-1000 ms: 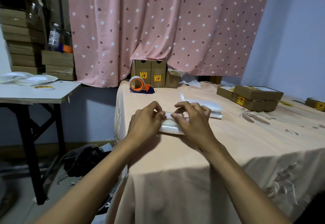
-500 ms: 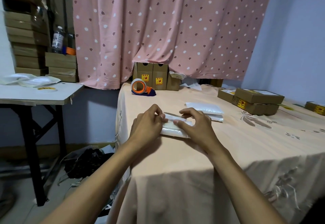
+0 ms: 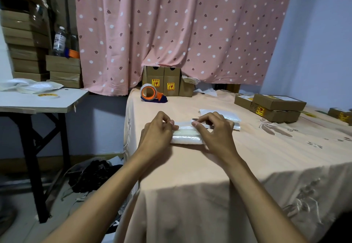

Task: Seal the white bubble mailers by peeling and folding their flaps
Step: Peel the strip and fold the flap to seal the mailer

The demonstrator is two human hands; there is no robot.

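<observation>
Far left: a white side table carries loose white bags and a flat yellow tape roll. Behind it stand stacked brown cartons, with a clear plastic bottle on a lower stack.

Centre, on the table under a peach cloth: an orange tape dispenser sits near the far left corner, just in front of upright cartons with yellow labels.

The left hand has its fingers curled and pinches the left end of the white bubble mailer, thumb against the flap. The mailer lies flat on the cloth near the table's left edge, between both hands.

The right hand grips the mailer's right part, thumb and forefinger pinched on the flap's edge.

Just beyond the right hand lie further white mailers, stacked flat.

Far right: flat brown cartons stacked on the cloth, well apart from the hands.
</observation>
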